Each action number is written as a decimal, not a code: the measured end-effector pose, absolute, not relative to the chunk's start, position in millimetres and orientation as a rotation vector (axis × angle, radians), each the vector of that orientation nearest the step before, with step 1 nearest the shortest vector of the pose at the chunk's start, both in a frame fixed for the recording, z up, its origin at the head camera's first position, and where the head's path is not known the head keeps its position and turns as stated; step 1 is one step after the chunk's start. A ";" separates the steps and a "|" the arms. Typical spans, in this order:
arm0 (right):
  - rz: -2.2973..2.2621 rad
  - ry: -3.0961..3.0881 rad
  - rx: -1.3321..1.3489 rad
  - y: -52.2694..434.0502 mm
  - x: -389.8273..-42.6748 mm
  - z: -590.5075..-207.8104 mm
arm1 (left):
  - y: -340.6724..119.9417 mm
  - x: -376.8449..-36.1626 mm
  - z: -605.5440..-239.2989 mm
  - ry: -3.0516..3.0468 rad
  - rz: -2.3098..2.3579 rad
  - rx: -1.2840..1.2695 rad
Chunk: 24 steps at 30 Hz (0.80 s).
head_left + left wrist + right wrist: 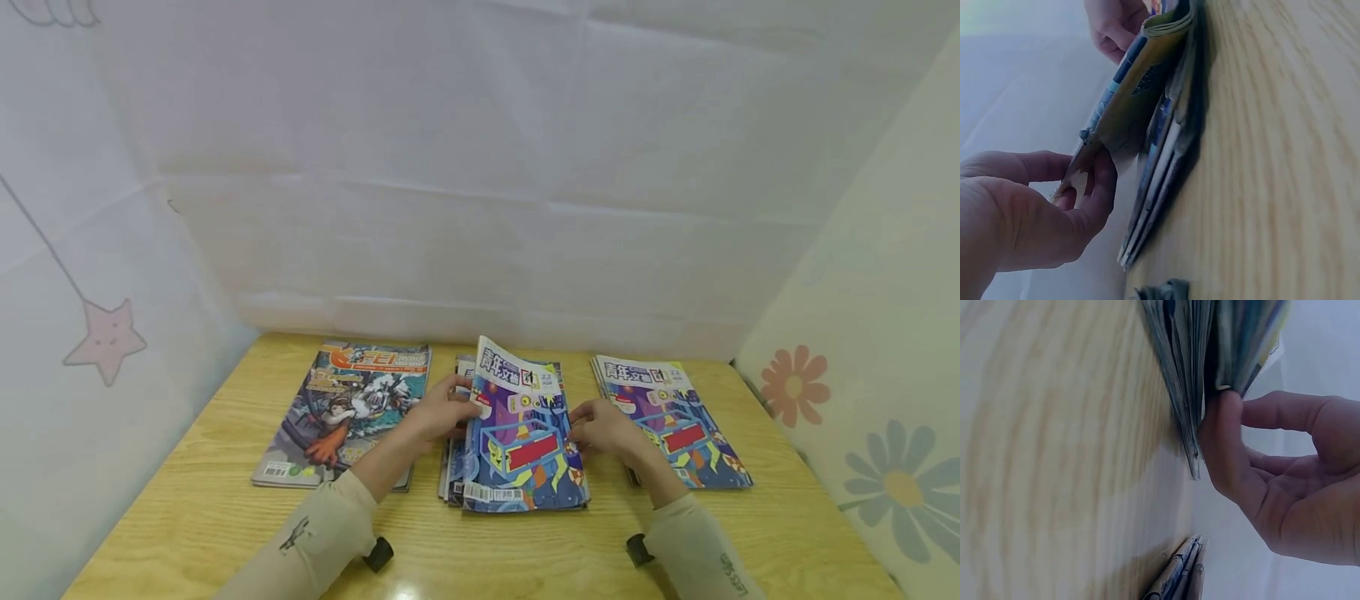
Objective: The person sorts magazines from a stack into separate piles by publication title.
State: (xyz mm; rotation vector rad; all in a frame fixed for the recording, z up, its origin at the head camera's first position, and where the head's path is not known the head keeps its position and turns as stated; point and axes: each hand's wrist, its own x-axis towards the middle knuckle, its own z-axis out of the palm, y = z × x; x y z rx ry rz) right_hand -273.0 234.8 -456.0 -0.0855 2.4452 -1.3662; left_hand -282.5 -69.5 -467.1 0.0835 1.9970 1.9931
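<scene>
A magazine [521,433] with a bright purple and blue cover is held slightly raised above the middle stack of magazines [453,477]. My left hand [441,410] pinches its left edge, thumb on one face and fingers on the other, as the left wrist view shows [1041,212]. On the opposite edge, my right hand [604,427] grips between thumb and fingers; in the right wrist view the pages [1244,350] fan a little above that grip. The top of the held magazine bends upward. Beneath it, the stack is mostly hidden.
To the left lies a pile of magazines [352,417] with a grey, orange-titled cover. Another pile [678,429], topped by the same purple cover, lies at the right. All rest on a wooden table [210,525], with a white cloth [480,250] hanging behind.
</scene>
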 end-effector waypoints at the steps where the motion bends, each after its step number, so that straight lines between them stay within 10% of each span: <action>1: -1.358 2.444 -0.085 234.6 -272.9 -455.6 | -69.7 -281.3 -464.9 1.988 2.009 0.091; 24: -1.588 2.310 -0.204 251.0 -263.1 -427.0 | -76.0 -280.7 -443.2 1.908 2.208 0.094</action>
